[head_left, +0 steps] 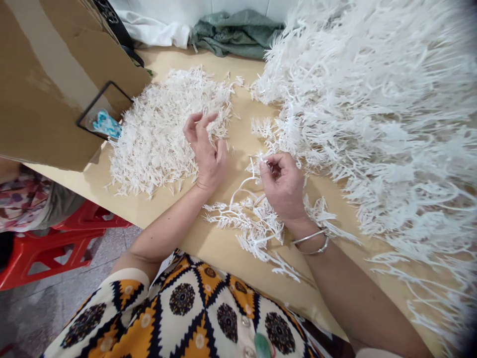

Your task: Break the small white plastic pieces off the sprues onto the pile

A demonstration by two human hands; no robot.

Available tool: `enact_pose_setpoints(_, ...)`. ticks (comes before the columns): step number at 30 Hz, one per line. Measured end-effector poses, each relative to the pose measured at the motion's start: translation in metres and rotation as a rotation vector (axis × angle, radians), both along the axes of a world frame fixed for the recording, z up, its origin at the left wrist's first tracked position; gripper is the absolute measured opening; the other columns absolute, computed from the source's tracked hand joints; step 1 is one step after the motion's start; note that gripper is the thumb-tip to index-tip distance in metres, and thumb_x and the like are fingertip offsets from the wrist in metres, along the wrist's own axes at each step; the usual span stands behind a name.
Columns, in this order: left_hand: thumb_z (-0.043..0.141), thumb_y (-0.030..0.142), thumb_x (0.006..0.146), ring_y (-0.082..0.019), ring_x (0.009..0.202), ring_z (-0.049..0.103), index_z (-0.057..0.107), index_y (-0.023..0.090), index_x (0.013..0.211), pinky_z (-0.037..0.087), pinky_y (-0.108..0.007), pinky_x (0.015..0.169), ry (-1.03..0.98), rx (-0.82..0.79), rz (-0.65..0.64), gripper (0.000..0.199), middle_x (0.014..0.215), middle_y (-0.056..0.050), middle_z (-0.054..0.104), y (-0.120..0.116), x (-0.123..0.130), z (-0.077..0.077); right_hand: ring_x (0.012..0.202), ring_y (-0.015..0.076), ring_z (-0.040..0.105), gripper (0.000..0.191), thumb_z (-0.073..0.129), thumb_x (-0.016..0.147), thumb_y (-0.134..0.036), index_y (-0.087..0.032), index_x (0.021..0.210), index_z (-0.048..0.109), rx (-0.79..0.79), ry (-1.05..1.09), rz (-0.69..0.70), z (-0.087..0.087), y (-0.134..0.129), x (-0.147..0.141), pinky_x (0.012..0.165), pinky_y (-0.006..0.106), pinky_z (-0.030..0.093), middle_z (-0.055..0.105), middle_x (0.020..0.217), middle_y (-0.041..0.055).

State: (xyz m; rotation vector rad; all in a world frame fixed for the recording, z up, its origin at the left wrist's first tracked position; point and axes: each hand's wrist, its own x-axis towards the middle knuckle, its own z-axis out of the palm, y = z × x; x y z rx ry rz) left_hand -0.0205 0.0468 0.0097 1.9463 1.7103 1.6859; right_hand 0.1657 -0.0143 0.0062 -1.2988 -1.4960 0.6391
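My right hand [285,184] is closed, thumb against the fingers, on a white plastic branch [244,189]. The branch's thin stem curves down from that grip; it cannot be told whether it joins the tangle of white sprigs [257,226] below. To the left, my left hand [206,154] is raised at the right edge of a pile of small white sprigs [164,134]. Its fingers are bent and apart, with nothing visible between them. A large heap of long, feathery white plastic branches [357,109] lies beyond my right hand and along the right side.
A cardboard box [48,84] stands at the left of the table [242,129], with a black wire frame [100,107] and a blue-and-white item [106,123] beside it. Dark green cloth [234,32] lies at the back. Red stools [55,248] and part of another person are at left.
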Motion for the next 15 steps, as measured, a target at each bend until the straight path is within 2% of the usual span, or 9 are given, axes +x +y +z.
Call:
enact_pose_setpoints(3,0.046,0.043,0.110,-0.027,0.140,0.055,0.063,0.028,0.125,0.045,-0.050,0.119,0.147,-0.031,-0.257,0.027,0.141,-0.012,0.057,-0.009,0.003,0.012,0.071,0.0146,0.054,0.006,0.064,0.097,-0.029,-0.024,0.099,0.064,-0.005,0.016,0.005,0.004,0.000,-0.001,0.070,0.034,0.048,0.063,0.086,-0.0004)
enact_pose_setpoints(5,0.048,0.046,0.110,-0.025,0.135,0.059,0.067,0.028,0.123,0.045,-0.049,0.120,0.211,-0.081,-0.449,0.030,0.136,-0.011,0.063,-0.014,0.007,0.017,0.074,0.0151,0.057,0.006,0.063,0.098,-0.029,-0.024,0.101,0.065,0.010,0.027,0.007,0.005,0.000,-0.001,0.073,0.035,0.051,0.066,0.090,0.0007)
enact_pose_setpoints(7,0.050,0.046,0.109,-0.022,0.131,0.063,0.068,0.028,0.123,0.046,-0.046,0.119,0.239,-0.128,-0.574,0.029,0.133,-0.010,0.068,-0.015,0.010,0.018,0.077,0.0157,0.060,0.008,0.063,0.098,-0.030,-0.024,0.101,0.066,0.019,0.050,0.023,0.005,0.001,0.001,0.075,0.035,0.052,0.068,0.092,0.0013)
enact_pose_setpoints(9,0.051,0.045,0.109,-0.020,0.127,0.065,0.068,0.027,0.122,0.047,-0.044,0.116,0.243,-0.169,-0.620,0.027,0.129,-0.008,0.071,-0.014,0.010,0.017,0.079,0.0162,0.061,0.009,0.063,0.099,-0.032,-0.024,0.102,0.066,0.012,0.076,0.044,0.004,0.002,0.003,0.076,0.035,0.052,0.068,0.093,0.0013)
enact_pose_setpoints(15,0.056,0.043,0.109,-0.017,0.105,0.069,0.064,0.024,0.104,0.047,-0.038,0.102,0.233,-0.292,-0.619,0.021,0.107,-0.003,0.076,-0.014,0.012,0.012,0.071,0.0153,0.055,0.008,0.067,0.098,-0.031,-0.025,0.096,0.062,-0.014,0.084,0.031,0.004,0.004,0.004,0.070,0.033,0.048,0.060,0.081,-0.0019)
